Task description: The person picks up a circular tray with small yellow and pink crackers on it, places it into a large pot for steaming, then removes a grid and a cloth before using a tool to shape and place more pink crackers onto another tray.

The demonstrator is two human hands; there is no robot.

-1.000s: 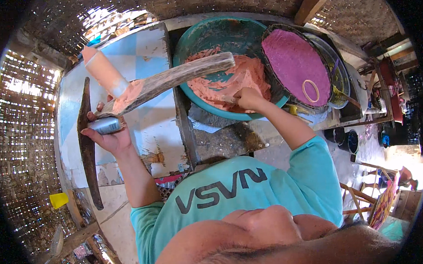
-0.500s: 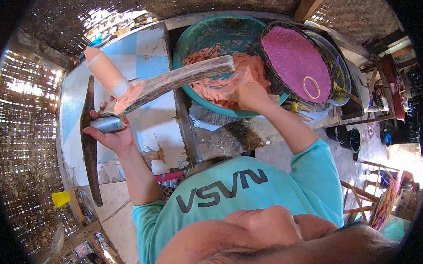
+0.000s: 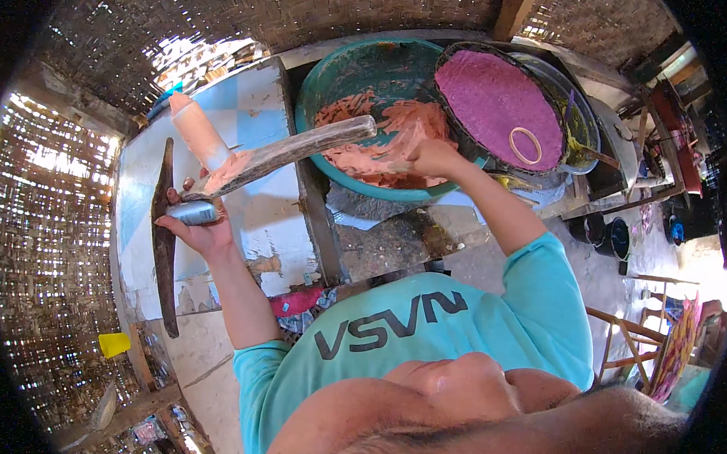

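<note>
My left hand [image 3: 203, 224] is wrapped round a silvery-blue metal cylinder [image 3: 193, 212], apparently part of a dough press with wooden handles. One pale wooden bar [image 3: 305, 146] reaches toward the bowl, with peach dough smeared near its inner end. A peach-coated cylinder [image 3: 198, 135] stands out beyond that bar, and a dark curved wooden bar [image 3: 165, 242] crosses at the left. Inside the green basin [image 3: 450, 187], my right hand [image 3: 432, 159] has its fingers curled at the peach dough [image 3: 369, 160]. Those fingertips are partly hidden, so what they grip is unclear.
A dark-rimmed tray of purple material [image 3: 495, 102] leans over the basin's right side, with a pale ring [image 3: 526, 145] on it. Another bowl [image 3: 588, 127] sits behind it. Beneath the press is a worn white-and-blue board [image 3: 251, 223]. A yellow cup [image 3: 114, 344] is at the left wall.
My left hand and the press have shifted slightly right in the view. The right hand has moved a little within the dough, its fingers now less blurred.
</note>
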